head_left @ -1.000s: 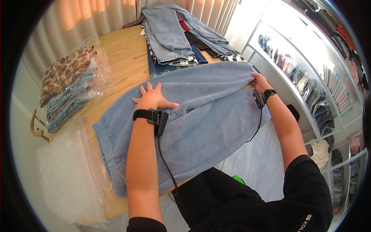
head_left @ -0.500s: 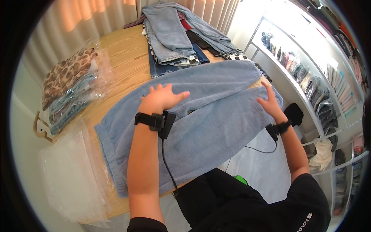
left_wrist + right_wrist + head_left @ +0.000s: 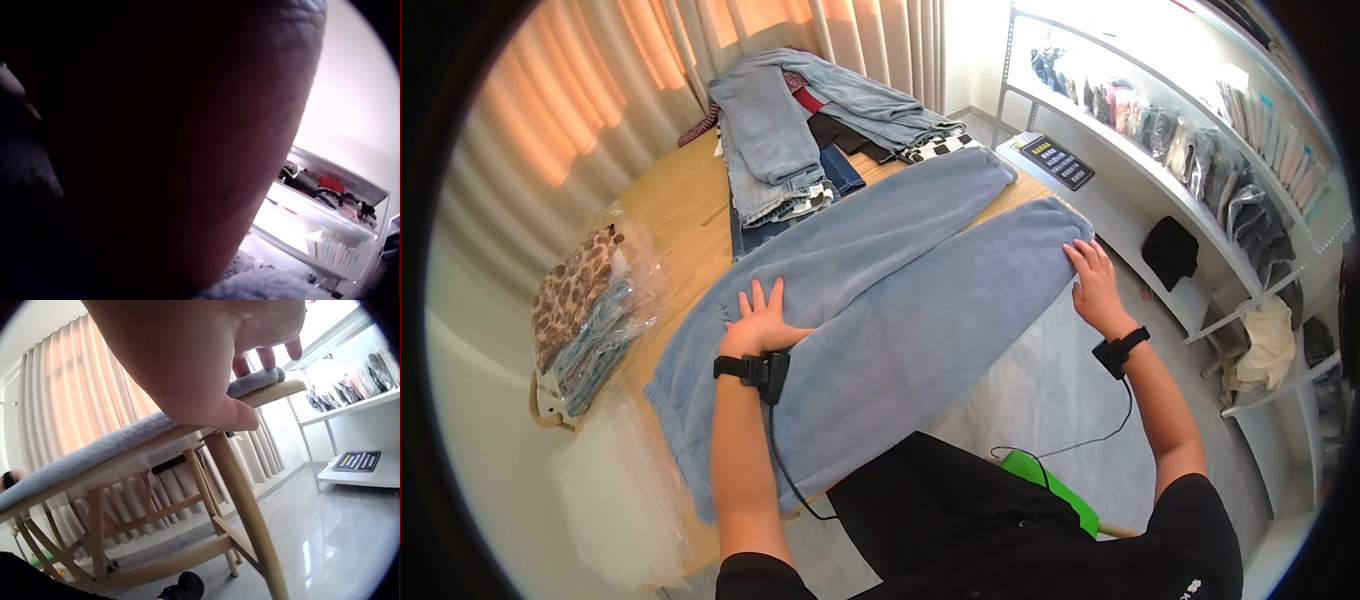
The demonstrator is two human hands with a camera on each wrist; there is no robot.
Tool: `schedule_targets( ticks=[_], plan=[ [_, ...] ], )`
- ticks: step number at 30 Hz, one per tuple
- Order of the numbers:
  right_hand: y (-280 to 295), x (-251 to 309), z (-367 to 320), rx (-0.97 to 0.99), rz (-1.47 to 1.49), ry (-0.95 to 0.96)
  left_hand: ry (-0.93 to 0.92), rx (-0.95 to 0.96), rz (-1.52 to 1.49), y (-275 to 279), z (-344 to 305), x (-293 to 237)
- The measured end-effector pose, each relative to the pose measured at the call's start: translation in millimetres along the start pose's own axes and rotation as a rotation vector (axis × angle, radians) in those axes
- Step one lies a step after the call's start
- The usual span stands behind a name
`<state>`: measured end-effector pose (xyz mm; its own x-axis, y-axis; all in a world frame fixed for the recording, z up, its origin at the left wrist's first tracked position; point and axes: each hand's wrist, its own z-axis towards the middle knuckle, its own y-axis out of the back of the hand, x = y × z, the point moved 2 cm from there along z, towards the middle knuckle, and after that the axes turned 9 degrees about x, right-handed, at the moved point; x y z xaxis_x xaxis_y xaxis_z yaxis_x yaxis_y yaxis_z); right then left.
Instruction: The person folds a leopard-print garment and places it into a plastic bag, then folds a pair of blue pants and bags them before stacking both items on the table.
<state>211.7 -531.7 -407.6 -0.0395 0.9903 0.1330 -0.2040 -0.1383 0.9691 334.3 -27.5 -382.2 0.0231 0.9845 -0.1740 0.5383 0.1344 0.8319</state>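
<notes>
Light blue fleece trousers (image 3: 930,320) lie spread over the wooden table (image 3: 685,190), their two legs side by side toward the right. My left hand (image 3: 758,328) rests on them with fingers spread, beside small dark lettering. At the table's right edge, my right hand (image 3: 1098,285) touches the nearer leg close to its end. In the right wrist view, that hand's fingers (image 3: 266,358) lie over the blue fabric (image 3: 253,382) while its thumb extends along the table edge. The left wrist view is mostly filled by the dark, blurred left hand (image 3: 250,125).
Folded blue garments (image 3: 770,130) are piled at the back. Bagged clothes (image 3: 585,300) and clear plastic bags (image 3: 615,500) lie on the left. Shelves (image 3: 1130,150) of packed clothing line the right wall, with a black sign (image 3: 1057,162) low down. A green object (image 3: 1050,490) stands near my legs.
My right hand let go of the far leg's end and came down to the nearer leg's end. Both legs now lie straighter and further apart. The left hand lifted slightly, then settled back; the view shifted.
</notes>
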Motion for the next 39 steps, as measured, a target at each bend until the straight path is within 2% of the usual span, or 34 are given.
schedule_targets(
  ticks=[2, 4, 5, 7, 8, 10, 12, 13, 15, 16, 17, 18, 19, 20, 21, 23, 25, 27, 28, 29, 30, 31, 33, 34, 36, 37, 38, 39],
  plan=[
    [-7, -16, 11, -0.115, -0.164, 0.057, 0.027, 0.000, -0.008, -5, -4, 6],
    [-9, -30, 21, -0.125, -0.185, 0.086, -0.100, -0.088, -0.028, -1, -13, 6],
    [-12, -36, 28, -0.152, -0.215, 0.074, -0.047, -0.077, -0.061, -9, -24, 15],
    [-12, -45, 37, -0.182, -0.064, 0.145, -0.153, -0.221, -0.450, -20, -62, 26],
    [-14, -51, 42, -0.191, -0.011, 0.157, -0.098, -0.231, -0.481, -25, -95, 29],
    [-16, -58, 45, -0.206, 0.047, 0.188, -0.126, -0.274, -0.210, -34, -178, 18],
    [-9, -56, 44, -0.224, 0.062, 0.228, 0.034, -0.153, -0.021, -59, -239, 16],
    [-4, -56, 42, -0.215, 0.070, 0.245, 0.052, -0.150, -0.031, -76, -254, 13],
    [6, -60, 42, -0.125, 0.099, 0.263, 0.228, -0.182, 0.010, -105, -274, 8],
    [6, -67, 42, -0.166, 0.128, 0.302, 0.239, -0.188, -0.001, -122, -271, 17],
    [5, -76, 43, -0.168, 0.127, 0.315, 0.182, -0.370, 0.008, -141, -264, 35],
    [6, -83, 43, -0.151, 0.211, 0.296, 0.122, -0.550, 0.017, -145, -265, 38],
    [8, -90, 43, -0.133, 0.292, 0.274, 0.125, -0.553, 0.011, -151, -268, 41],
    [10, -97, 42, -0.107, 0.392, 0.176, 0.112, -0.625, -0.006, -156, -272, 43],
    [8, -108, 44, -0.109, 0.386, 0.176, 0.097, -0.698, -0.021, -156, -276, 42],
    [1, -145, 45, -0.073, 0.999, 0.008, 0.102, -0.649, -0.059, -159, -289, 52],
    [17, -143, 40, -0.132, 1.093, 0.019, 0.099, -0.599, -0.090, -155, -306, 55],
    [36, -136, 35, -0.205, 1.383, 0.105, 0.024, -0.643, -0.037, -143, -329, 48],
    [43, -142, 34, -0.241, 1.353, 0.120, 0.010, -0.640, -0.038, -139, -339, 46],
    [47, -147, 34, -0.249, 1.346, 0.110, -0.012, -0.735, -0.071, -133, -352, 45],
    [50, -153, 34, -0.320, 1.321, 0.055, -0.034, -0.829, -0.104, -127, -360, 46],
    [59, -148, 37, -0.390, 1.295, 0.003, -0.045, -0.827, -0.104, -122, -362, 50],
    [75, -142, 56, -0.384, 1.138, -0.035, -0.102, -1.096, -0.299, -113, -371, 61],
    [89, -119, 74, -0.379, 1.091, 0.019, -0.112, -1.095, -0.299, -107, -369, 66],
    [108, -87, 121, -0.349, 0.880, 0.035, 0.110, -1.218, -0.634, -87, -355, 87],
    [108, -77, 148, -0.293, 0.866, 0.049, 0.129, -1.229, -0.656, -78, -341, 100],
    [104, -69, 177, -0.222, 0.824, 0.070, 0.094, -1.189, -0.681, -69, -325, 111],
    [88, -69, 212, -0.189, 0.825, 0.073, 0.221, -1.084, -0.588, -58, -310, 118]
  ],
)
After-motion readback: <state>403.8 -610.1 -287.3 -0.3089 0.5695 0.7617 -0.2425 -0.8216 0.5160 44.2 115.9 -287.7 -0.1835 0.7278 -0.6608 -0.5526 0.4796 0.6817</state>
